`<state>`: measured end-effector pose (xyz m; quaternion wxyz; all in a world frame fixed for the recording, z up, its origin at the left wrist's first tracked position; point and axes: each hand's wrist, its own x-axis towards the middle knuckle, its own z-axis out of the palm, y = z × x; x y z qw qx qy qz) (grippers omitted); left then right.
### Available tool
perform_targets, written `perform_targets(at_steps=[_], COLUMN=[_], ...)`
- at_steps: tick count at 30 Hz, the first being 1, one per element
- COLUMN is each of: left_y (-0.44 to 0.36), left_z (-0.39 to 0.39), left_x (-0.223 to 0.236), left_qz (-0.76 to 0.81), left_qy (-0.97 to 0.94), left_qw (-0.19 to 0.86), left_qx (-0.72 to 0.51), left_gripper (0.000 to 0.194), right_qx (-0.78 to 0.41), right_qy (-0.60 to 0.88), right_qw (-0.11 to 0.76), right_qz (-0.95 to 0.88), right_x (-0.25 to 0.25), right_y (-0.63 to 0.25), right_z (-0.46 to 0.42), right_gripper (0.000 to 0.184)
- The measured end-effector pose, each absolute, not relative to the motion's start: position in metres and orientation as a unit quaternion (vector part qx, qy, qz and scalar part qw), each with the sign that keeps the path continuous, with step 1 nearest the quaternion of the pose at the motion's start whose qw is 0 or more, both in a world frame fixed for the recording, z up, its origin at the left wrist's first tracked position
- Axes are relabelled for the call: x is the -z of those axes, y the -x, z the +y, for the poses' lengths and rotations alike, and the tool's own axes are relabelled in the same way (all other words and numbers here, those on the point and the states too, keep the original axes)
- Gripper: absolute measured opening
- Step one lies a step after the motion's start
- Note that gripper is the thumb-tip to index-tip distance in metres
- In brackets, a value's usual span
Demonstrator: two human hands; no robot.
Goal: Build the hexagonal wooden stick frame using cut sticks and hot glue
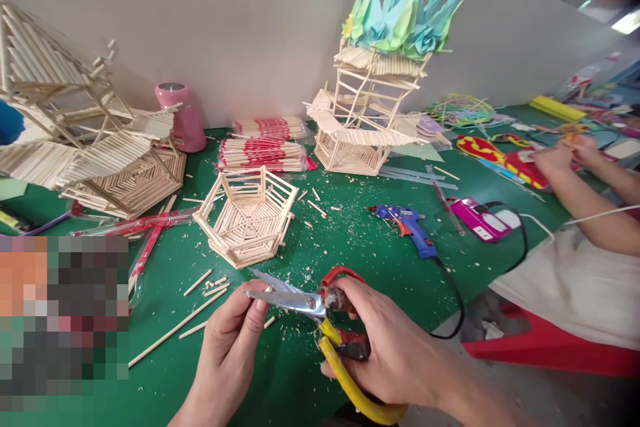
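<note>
My right hand point(385, 340) grips a pair of scissors point(310, 305) with one red and one yellow handle; the blades are apart and point left. My left hand point(233, 333) is closed in a pinch at the lower blade. Between its thumb and forefinger shows the pale end of a short wooden stick point(269, 289), mostly hidden by the fingers and blade. Just beyond the blades stands a many-sided basket point(245, 257) built of wooden sticks, with a woven-looking floor and low railings. Loose cut sticks point(170, 327) lie left of my left hand.
A blue glue gun point(407, 223) with a black cord lies to the right. Behind stand two stick-built towers point(373, 137), point(125, 153), bundled sticks point(263, 155) and a pink bottle point(185, 120). Another person's hands point(560, 157) work at far right. Chips litter the green table point(340, 240).
</note>
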<state>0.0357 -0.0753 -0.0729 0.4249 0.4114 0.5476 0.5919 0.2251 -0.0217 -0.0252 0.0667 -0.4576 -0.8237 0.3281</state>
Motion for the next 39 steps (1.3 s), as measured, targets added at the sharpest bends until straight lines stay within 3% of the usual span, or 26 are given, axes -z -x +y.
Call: perform_targets(at_steps=[14,19,24,39], left_y=[-0.033,-0.033,-0.032,-0.032], left_z=[-0.077,-0.077,-0.078,-0.077], left_x=[0.082,0.083,0.083,0.078], left_qz=[0.563,0.564,0.564,0.552], left_qy=[-0.402,-0.384,-0.382,-0.412], left_qw=[0.428,0.440,0.442,0.417], left_qx=[-0.582,-0.584,-0.584,-0.593], left_gripper=[0.024,0.025,0.025,0.017], right_qx=[-0.378,-0.365,-0.329,-0.363], right_qy=[0.441,0.423,0.408,0.424], right_qw=[0.104,0.122,0.150,0.096], right_qz=[-0.807,-0.820,-0.839,-0.824], right_x=[0.048,0.046,0.042,0.037], right_y=[-0.228,-0.227,-0.227,-0.225], right_z=[-0.022,-0.019,-0.018,-0.021], right_gripper=[0.047,0.037,0.038,0.037])
